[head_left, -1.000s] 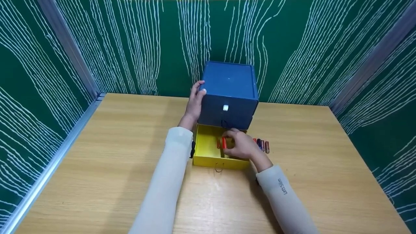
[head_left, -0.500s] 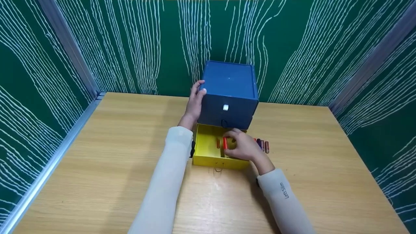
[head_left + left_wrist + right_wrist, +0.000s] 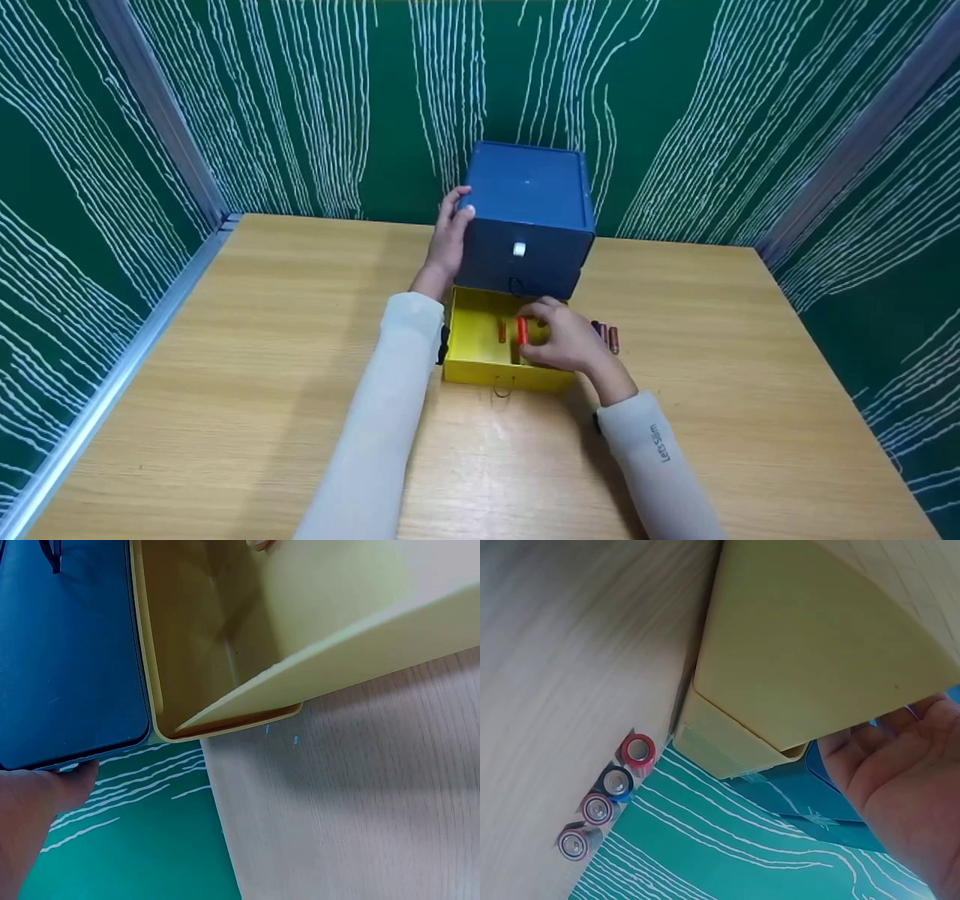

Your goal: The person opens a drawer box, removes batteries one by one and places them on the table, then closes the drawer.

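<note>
A blue drawer box (image 3: pixel 529 184) stands at the back of the table with its yellow drawer (image 3: pixel 476 319) pulled out towards me. My left hand (image 3: pixel 448 244) rests along the box's left side, thumb at the front top edge. Over the drawer's right half, my right hand (image 3: pixel 566 337) pinches a red battery (image 3: pixel 523 331) between thumb and fingers. Another battery (image 3: pixel 502 331), reddish, lies in the drawer just left of it. In the right wrist view the drawer wall hides the fingertips of the right hand (image 3: pixel 904 780) and the held battery.
Several batteries (image 3: pixel 598 807) lie in a row on the table (image 3: pixel 712 360) to the right of the drawer, partly behind the right hand in the head view. A wire loop (image 3: pixel 503 390) hangs on the drawer front. Green walls (image 3: pixel 675 75) with white lines close in the table.
The right hand has shifted very slightly to the right with the red battery still pinched, so the battery in the drawer shows more apart from it. The left hand has stayed on the box.
</note>
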A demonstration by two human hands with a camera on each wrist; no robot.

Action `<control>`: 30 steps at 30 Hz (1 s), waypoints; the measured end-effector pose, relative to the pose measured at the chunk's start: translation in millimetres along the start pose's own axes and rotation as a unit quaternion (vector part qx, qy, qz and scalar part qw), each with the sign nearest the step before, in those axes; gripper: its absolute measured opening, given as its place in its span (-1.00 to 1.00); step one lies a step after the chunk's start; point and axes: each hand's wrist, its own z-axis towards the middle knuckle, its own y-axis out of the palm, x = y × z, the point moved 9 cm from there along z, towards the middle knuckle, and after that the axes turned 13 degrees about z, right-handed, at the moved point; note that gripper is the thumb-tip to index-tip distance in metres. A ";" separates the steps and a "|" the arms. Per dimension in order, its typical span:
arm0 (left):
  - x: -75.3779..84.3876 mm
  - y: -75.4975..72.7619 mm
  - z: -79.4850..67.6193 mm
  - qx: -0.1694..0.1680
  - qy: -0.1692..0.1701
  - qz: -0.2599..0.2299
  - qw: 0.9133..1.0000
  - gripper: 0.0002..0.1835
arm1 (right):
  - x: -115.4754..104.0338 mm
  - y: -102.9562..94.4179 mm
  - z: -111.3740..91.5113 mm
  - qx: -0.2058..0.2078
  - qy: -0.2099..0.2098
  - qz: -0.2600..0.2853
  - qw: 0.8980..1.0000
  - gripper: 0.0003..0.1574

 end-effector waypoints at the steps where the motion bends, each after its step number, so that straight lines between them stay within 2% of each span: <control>1: 2.3 0.0 -1.8 -0.002 -0.002 -0.001 1.000 -0.60 | -0.3 -0.7 -0.3 0.001 -0.001 -0.001 1.000 -0.42; 6: 15.0 0.2 -11.3 -0.007 -0.002 0.007 1.000 -0.55 | -3.7 -4.5 -1.2 0.004 -0.014 0.005 1.000 -0.42; 14: 17.7 0.2 -14.0 -0.007 -0.001 0.010 1.000 -0.55 | -0.3 -8.5 -2.8 -0.002 -0.001 0.008 1.000 -0.42; 25: 13.5 -0.8 -13.1 -0.003 -0.006 0.006 1.000 -0.55 | 5.0 -16.5 -7.0 0.000 0.012 0.021 1.000 -0.41; 30: 0.4 0.3 -2.7 -0.001 -0.013 0.003 1.000 -0.59 | 5.3 -24.8 -10.1 0.000 0.019 0.034 0.999 -0.42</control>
